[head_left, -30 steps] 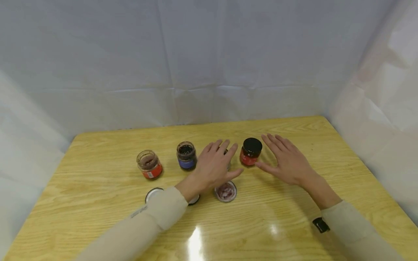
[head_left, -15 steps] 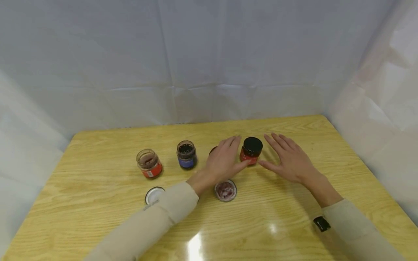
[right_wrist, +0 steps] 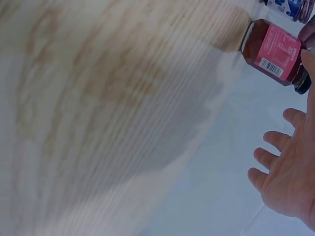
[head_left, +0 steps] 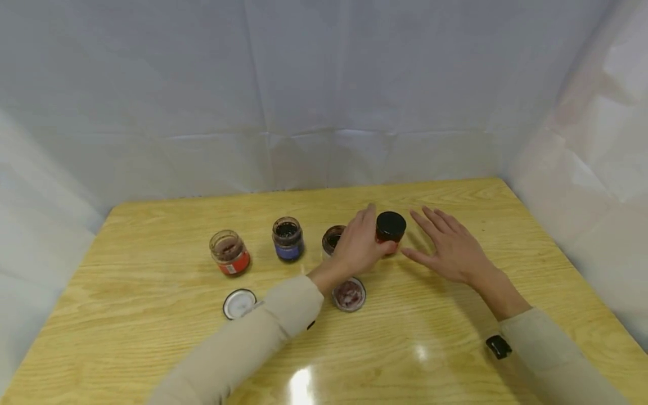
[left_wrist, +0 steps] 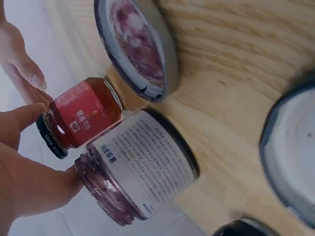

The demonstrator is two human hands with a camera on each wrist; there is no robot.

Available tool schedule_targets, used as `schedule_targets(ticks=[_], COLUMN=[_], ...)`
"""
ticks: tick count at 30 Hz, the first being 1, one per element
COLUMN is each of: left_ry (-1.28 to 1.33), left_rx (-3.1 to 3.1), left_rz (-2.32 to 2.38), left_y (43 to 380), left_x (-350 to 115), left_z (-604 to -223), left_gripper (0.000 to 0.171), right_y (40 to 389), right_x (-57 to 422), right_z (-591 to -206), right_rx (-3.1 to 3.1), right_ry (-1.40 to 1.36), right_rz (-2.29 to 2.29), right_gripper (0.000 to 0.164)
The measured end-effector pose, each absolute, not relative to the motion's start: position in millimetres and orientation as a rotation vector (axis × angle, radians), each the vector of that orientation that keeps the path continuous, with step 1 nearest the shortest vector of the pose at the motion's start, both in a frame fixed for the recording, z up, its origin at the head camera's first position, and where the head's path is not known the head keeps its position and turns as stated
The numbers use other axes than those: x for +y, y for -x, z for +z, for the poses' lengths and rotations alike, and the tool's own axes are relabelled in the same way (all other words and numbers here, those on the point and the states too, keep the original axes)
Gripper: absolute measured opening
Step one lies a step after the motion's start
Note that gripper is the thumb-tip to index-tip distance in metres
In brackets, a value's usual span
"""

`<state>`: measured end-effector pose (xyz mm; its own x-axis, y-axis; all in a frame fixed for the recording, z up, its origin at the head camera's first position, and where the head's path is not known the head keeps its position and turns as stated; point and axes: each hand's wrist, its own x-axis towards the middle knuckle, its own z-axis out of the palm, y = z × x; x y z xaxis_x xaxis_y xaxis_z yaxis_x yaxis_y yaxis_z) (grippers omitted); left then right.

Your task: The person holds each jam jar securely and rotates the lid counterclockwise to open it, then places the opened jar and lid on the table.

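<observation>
My left hand [head_left: 356,244] is at a red-labelled jam jar [head_left: 390,228] with a black lid. Its thumb [left_wrist: 27,115] lies across the near side of the jar by the lid, and its fingers reach round the far left side, partly hidden. My right hand [head_left: 450,247] is held just right of that jar, its fingers [right_wrist: 275,140] spread and holding nothing. Left of the red jar stands an open jar with a white label [left_wrist: 145,162], half covered by my left hand in the head view. A jam-smeared lid [head_left: 349,295] lies upturned in front of it.
Farther left stand an open blue-labelled jar [head_left: 288,239] and an open red-labelled jar [head_left: 229,253]. An upturned white-lined lid [head_left: 239,304] lies near my left sleeve, which nearly hides another lid [head_left: 311,325]. White sheeting [head_left: 304,101] hangs behind the wooden table [head_left: 126,337].
My left hand has moved right, from over the white-labelled jar to the lidded jar, uncovering part of that open jar. My right hand has barely shifted.
</observation>
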<state>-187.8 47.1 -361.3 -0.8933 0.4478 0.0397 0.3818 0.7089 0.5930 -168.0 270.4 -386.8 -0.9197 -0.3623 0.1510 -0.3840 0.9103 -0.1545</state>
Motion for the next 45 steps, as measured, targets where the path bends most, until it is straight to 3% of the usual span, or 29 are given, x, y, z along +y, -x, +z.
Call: schedule_targets(ticks=[13, 27, 45], left_ry=[-0.472, -0.365, -0.24], left_rx=[2.706, 2.764, 2.654], left_rz=[1.233, 1.457, 1.497], left_y=[183, 184, 194], left_x=[70, 79, 86], left_z=[-363, -391, -405], left_gripper=[0.09, 0.066, 0.062], right_y=[167, 166, 165], right_x=[274, 277, 278], right_z=[-391, -392, -395], right_rx=[-2.977, -2.958, -2.988], right_ry=[-0.576, -0.586, -0.612], right_rz=[0.287, 0.308, 0.309], right_gripper=[0.081, 0.081, 0.081])
